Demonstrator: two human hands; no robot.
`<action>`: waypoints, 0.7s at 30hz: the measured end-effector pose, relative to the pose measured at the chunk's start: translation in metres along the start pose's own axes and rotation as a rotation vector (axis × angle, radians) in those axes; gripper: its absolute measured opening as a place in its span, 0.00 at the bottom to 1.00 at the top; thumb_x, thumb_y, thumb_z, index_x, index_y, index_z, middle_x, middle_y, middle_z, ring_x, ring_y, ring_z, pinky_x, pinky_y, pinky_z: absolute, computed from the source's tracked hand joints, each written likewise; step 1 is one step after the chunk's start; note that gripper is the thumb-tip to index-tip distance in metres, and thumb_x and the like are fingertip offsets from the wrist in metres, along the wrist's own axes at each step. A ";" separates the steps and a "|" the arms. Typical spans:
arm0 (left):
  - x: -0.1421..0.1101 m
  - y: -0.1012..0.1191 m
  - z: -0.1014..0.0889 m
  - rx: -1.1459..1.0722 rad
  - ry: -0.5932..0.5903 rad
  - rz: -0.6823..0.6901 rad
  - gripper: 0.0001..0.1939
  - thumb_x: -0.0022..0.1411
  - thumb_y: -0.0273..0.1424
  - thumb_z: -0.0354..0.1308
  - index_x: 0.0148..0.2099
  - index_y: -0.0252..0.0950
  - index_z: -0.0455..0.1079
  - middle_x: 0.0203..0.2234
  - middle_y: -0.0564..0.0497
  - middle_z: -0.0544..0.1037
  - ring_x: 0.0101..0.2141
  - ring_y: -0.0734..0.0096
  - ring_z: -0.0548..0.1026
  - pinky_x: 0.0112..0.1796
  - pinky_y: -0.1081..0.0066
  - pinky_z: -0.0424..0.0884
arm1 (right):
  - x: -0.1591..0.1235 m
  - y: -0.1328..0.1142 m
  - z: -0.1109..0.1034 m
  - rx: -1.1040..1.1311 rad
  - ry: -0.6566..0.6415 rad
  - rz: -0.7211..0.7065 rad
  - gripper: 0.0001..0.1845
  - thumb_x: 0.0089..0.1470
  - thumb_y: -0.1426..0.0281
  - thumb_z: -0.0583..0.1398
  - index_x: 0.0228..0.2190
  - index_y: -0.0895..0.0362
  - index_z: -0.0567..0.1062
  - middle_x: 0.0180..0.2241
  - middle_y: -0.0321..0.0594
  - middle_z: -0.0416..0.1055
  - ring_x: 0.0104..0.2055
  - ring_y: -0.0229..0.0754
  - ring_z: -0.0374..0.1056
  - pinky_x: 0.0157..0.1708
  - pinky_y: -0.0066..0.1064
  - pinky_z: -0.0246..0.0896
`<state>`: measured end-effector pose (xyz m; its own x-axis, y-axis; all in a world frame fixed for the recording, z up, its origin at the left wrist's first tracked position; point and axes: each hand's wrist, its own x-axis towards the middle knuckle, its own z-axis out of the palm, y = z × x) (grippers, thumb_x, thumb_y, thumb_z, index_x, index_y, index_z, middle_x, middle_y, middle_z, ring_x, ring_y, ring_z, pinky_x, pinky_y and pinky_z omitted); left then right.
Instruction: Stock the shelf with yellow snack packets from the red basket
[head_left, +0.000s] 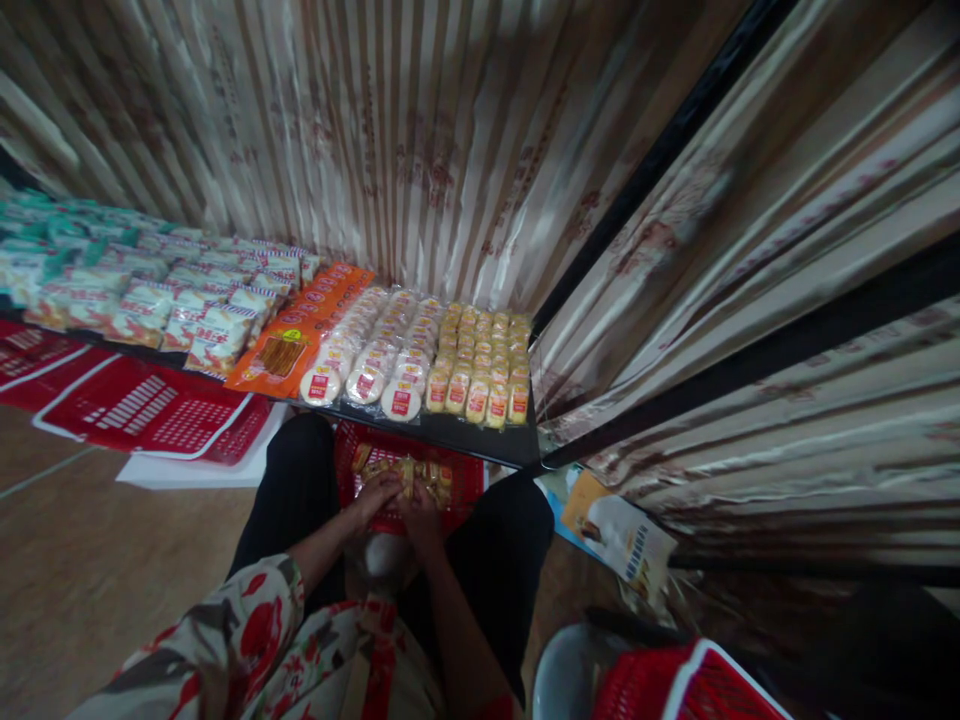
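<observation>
Between my knees sits a red basket (pixel 471 482) with several small yellow wrapped snacks (pixel 441 480) in it. My left hand (pixel 379 492) and my right hand (pixel 420 512) meet over this basket, fingers closed around one small yellow wrapped snack (pixel 407 474). Fine finger detail is dim and blurred. Just beyond, on a black shelf (pixel 450 432), similar yellow wrapped snacks (pixel 477 372) lie in tidy rows at the right end. Beside them are rows of round white wrapped snacks (pixel 367 370) with red labels.
An orange snack package (pixel 300 325) and many white-and-green bags (pixel 217 325) fill the shelf's left part. Red baskets (pixel 150 405) lie below it on the left. Striped curtain (pixel 420 130) and black frame bars (pixel 645 160) stand behind. Another red basket (pixel 675 685) is at lower right.
</observation>
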<state>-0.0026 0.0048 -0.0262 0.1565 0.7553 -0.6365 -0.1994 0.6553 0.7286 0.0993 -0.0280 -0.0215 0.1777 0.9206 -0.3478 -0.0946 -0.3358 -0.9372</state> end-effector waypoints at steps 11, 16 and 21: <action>0.005 -0.001 -0.003 -0.010 0.004 -0.004 0.08 0.47 0.29 0.62 0.31 0.35 0.69 0.24 0.55 0.74 0.25 0.76 0.71 0.27 0.77 0.67 | 0.006 0.011 -0.004 0.084 -0.021 0.058 0.23 0.40 0.67 0.57 0.42 0.53 0.74 0.37 0.39 0.76 0.39 0.44 0.71 0.38 0.33 0.67; 0.007 -0.003 -0.002 -0.037 -0.031 0.011 0.10 0.44 0.30 0.62 0.31 0.34 0.68 0.25 0.53 0.74 0.26 0.73 0.73 0.28 0.74 0.68 | 0.005 0.012 -0.001 0.162 0.006 0.081 0.25 0.40 0.66 0.56 0.43 0.53 0.73 0.40 0.40 0.75 0.41 0.44 0.71 0.38 0.33 0.68; 0.007 -0.003 -0.002 -0.033 -0.047 -0.001 0.12 0.43 0.32 0.63 0.32 0.33 0.69 0.25 0.53 0.75 0.26 0.73 0.73 0.27 0.74 0.67 | 0.009 0.017 -0.001 0.143 0.079 0.093 0.24 0.39 0.65 0.56 0.42 0.53 0.74 0.41 0.40 0.75 0.42 0.45 0.70 0.39 0.34 0.66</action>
<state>-0.0032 0.0083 -0.0338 0.2021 0.7549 -0.6240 -0.2311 0.6559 0.7186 0.1002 -0.0251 -0.0408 0.2377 0.8666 -0.4387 -0.2515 -0.3814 -0.8896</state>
